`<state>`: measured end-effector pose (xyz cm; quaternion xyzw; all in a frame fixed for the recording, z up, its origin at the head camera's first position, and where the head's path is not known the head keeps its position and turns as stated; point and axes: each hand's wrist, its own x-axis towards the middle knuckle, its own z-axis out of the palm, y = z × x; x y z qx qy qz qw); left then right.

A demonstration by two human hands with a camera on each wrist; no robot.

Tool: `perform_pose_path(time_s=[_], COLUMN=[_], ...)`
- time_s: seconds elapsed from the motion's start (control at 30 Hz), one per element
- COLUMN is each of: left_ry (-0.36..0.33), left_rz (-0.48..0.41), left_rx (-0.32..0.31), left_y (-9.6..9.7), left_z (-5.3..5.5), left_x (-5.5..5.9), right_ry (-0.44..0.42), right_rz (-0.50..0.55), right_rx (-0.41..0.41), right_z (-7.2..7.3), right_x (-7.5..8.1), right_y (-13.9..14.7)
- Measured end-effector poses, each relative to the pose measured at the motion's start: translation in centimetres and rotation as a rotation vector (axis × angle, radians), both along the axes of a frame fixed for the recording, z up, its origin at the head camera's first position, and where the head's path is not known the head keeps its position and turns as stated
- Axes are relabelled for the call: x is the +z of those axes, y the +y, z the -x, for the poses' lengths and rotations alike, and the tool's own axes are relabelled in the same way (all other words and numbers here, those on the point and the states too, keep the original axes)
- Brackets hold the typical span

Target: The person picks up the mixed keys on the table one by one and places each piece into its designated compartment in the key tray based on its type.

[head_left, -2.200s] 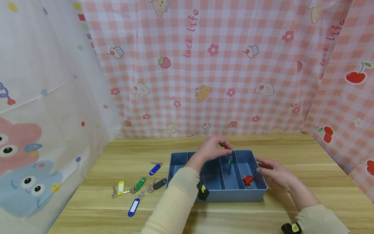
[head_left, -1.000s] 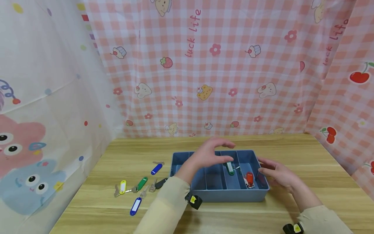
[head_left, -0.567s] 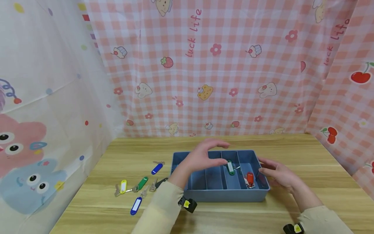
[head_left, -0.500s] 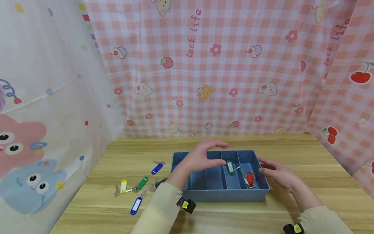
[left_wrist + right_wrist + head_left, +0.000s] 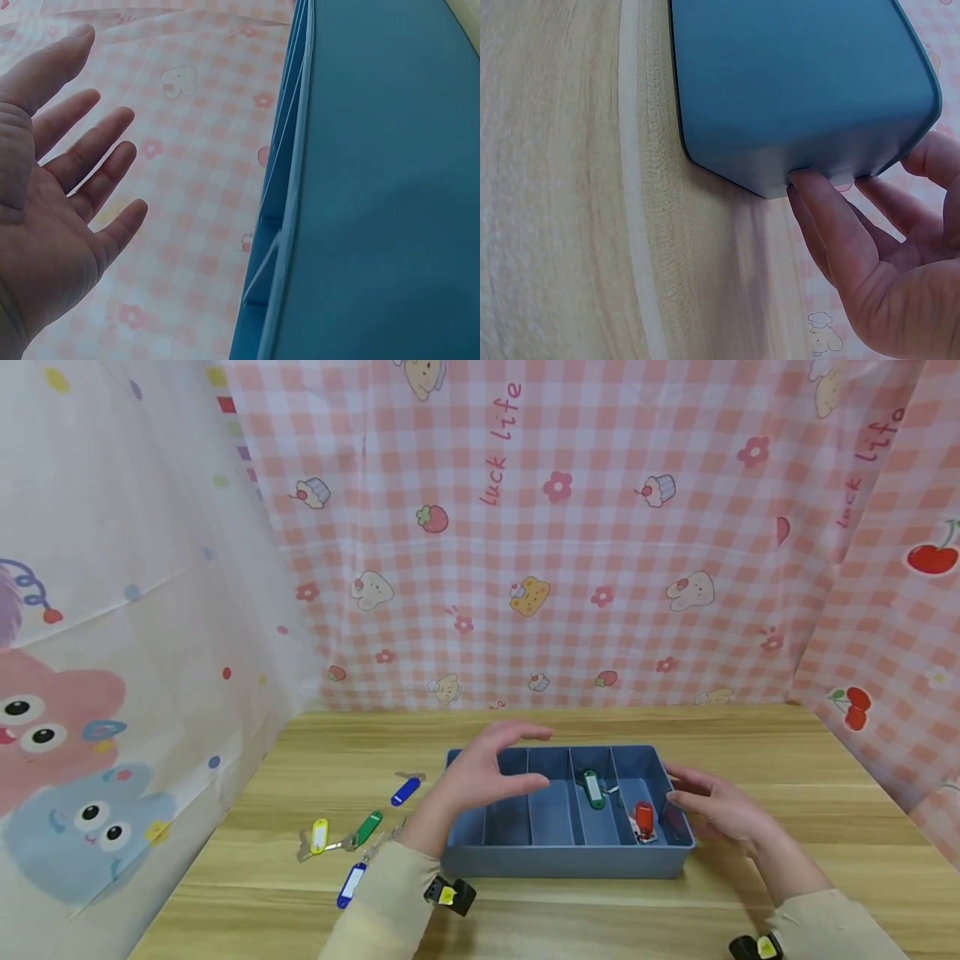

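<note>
Left hand [image 5: 480, 774] bare, green plastic key tag with rounded ends [image 5: 594, 790] lying free

The left hand's fingers and thumb stood well apart and held nothing, the thumb tip over the middle compartment of a grey-blue rectangular plastic tray [image 5: 562, 862]. The right hand [image 5: 720, 810] touched the outside of the tray's right end wall with loosely bent fingers, its thumb at the rim.

The green tag, with its white label, lay in the second of five compartments from the right. Its long axis ran from far to near, the near end slanting slightly right; a silver metal key [image 5: 612, 790] showed partly at its right. In the rightmost compartment a red plastic key tag [image 5: 644, 817] pointed much the same way. The tray's long axis ran parallel to the far edge of the light wood-grained table [image 5: 600, 927].

Toward the table's left edge lay a yellow oval key tag [image 5: 320, 837], a second green key tag [image 5: 368, 828], a solid blue key tag [image 5: 406, 792] closest to the far edge, and a blue key tag with a white label [image 5: 351, 887] farthest from it. All but the yellow one slanted from near left to far right.

About two seconds earlier the left hand had pinched the first green tag's key, the tag hanging over that compartment. Since then the tag had come to rest and the hand had moved left, while the right hand stayed at the end wall.
</note>
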<state>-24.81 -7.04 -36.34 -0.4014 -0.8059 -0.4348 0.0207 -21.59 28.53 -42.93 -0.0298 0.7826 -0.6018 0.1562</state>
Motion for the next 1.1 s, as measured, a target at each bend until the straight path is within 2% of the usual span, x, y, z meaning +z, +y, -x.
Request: perform_pose_path(time_s=[0.37,0.67,0.9,1.1], left_ry=[-0.018,0.023,0.048,0.074], left_rz=[-0.04,-0.094,-0.108,-0.13], left_rx=[0.077,0.128,0.17,0.172], left_y=[-3.0,-5.2,-6.9,-8.5], left_z=[-0.3,0.0,-0.2,-0.3], left_x=[-0.6,-1.9,-2.3,-2.5], right_ry=[0.009,-0.004,-0.001,-0.009], right_rz=[-0.017,0.038,0.043,0.042], right_rx=[0.004,0.012,0.015,0.013], right_z=[0.0,0.0,0.0,0.1], right_x=[0.0,-0.1,-0.1,-0.2], right_y=[0.3,0.1,0.1,0.1])
